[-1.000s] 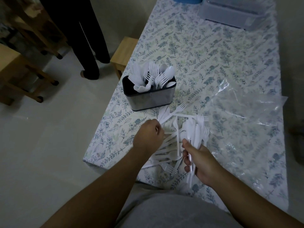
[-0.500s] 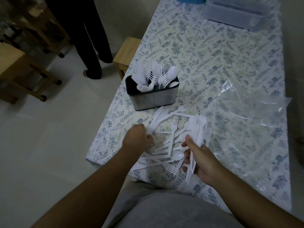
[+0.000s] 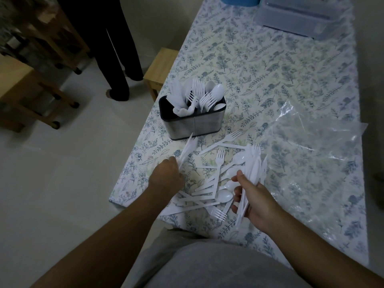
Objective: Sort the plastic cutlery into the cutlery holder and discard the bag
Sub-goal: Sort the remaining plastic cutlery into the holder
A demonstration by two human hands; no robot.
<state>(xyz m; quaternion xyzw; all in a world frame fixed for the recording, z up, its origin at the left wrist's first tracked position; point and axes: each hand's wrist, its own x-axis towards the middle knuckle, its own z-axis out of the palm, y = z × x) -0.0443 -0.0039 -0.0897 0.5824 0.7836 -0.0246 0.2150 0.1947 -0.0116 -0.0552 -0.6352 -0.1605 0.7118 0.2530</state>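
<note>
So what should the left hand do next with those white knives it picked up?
Probably carry them up to the cutlery holder and drop them in. The left hand already grips a few knives pointing toward the holder, which stands just beyond with room at its near-left end.

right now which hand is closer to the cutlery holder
Left. The left hand grips knives just below the cutlery holder; the right hand holds a bundle farther down and right.

Home dining area: floral tablecloth (image 3: 270,65), wooden stool (image 3: 161,68).
</note>
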